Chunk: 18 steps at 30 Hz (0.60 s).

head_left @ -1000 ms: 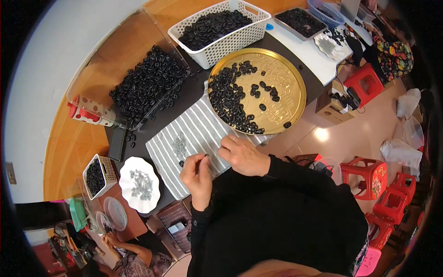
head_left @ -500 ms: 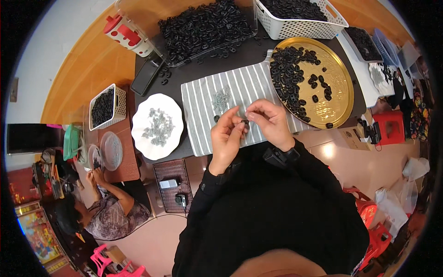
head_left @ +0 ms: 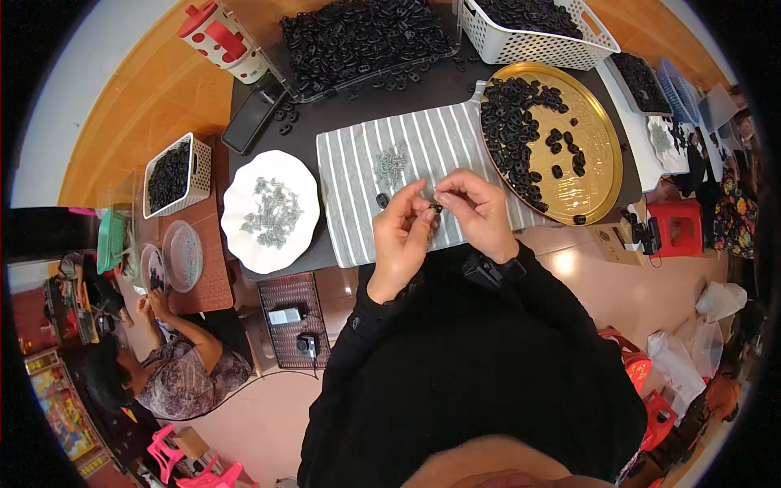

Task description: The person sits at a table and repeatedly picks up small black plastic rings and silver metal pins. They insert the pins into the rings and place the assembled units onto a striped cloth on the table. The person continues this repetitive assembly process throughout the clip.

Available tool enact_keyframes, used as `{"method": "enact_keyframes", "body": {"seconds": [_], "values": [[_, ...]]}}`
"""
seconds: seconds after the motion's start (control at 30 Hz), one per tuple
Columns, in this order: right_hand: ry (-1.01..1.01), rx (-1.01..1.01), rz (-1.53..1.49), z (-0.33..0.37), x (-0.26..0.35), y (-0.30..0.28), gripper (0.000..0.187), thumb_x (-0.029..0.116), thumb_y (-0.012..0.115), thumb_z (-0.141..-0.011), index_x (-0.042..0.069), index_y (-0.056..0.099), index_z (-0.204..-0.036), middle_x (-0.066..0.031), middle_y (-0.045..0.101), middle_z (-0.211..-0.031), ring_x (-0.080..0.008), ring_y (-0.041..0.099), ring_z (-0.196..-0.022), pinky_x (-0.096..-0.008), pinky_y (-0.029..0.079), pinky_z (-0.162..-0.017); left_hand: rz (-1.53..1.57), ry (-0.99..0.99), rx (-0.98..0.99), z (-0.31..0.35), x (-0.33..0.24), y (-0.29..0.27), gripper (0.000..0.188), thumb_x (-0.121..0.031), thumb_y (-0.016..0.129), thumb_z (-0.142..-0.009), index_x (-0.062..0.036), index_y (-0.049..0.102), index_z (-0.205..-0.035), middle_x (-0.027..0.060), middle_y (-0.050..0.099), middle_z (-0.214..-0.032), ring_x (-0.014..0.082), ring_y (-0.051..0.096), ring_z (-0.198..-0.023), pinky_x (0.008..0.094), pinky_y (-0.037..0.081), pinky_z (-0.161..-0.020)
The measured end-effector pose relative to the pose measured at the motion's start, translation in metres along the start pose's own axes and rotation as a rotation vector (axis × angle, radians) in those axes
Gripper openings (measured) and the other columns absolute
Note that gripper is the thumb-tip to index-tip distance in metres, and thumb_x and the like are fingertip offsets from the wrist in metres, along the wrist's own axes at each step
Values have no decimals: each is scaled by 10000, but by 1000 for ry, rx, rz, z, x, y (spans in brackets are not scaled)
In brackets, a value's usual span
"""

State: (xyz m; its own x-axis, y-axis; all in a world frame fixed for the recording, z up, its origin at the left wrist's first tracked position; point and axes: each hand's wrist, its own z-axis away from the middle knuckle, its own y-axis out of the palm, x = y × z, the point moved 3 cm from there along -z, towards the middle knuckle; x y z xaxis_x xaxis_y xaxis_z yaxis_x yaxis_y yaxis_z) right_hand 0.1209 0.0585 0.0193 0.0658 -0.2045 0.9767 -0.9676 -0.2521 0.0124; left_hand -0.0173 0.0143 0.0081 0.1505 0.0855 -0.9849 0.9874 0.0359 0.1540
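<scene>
Over the grey-and-white striped cloth (head_left: 350,163), my left hand (head_left: 399,240) pinches a small black plastic piece (head_left: 437,208) between thumb and fingers. My right hand (head_left: 482,213) meets it from the other side, thumb and forefinger closed by the piece; whatever is between those fingertips is too small to make out. Another black piece (head_left: 382,199) lies on the cloth just beyond my left fingers. Farther up the cloth is a little pile of small silvery metal parts (head_left: 391,165). To the right, a round gold tray (head_left: 598,122) holds many black oval pieces, mostly along its left side.
A white scalloped plate (head_left: 236,207) of silvery parts stands left. Behind are a clear bin (head_left: 366,49) and a white basket (head_left: 537,50) of black pieces, a phone (head_left: 254,114) and a dotted tumbler (head_left: 221,42). Another person (head_left: 191,366) works at a low table at left.
The view has shifted slightly, so the plate and the left side appear farther left. My hands stay together at the black piece, with only small finger movements.
</scene>
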Motion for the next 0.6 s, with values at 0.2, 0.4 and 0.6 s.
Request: {"method": "enact_keyframes", "body": {"seconds": [0.2,0.4,0.6], "values": [[-24,19,44,1,0,1,91,-73,591,-849,-24,612,-923,-44,616,-833,-81,582,-765,-224,465,-692,25,-5,-3,0,3,-1,398,83,542,-899,11,509,-1290,24,599,-894,74,572,-741,194,458,-610],[-136,59,191,1,8,2,101,-106,571,-832,-33,600,-895,-76,590,-814,-124,581,-732,-242,451,-653,49,14,-53,2,1,1,375,90,555,-890,7,533,-1255,15,593,-887,64,566,-732,191,459,-606],[-298,65,261,0,13,5,125,-116,572,-807,-21,595,-885,-109,586,-783,-219,593,-695,-283,451,-624,59,16,-59,4,3,1,356,101,557,-883,6,547,-1226,7,589,-882,52,549,-719,190,457,-597]]}}
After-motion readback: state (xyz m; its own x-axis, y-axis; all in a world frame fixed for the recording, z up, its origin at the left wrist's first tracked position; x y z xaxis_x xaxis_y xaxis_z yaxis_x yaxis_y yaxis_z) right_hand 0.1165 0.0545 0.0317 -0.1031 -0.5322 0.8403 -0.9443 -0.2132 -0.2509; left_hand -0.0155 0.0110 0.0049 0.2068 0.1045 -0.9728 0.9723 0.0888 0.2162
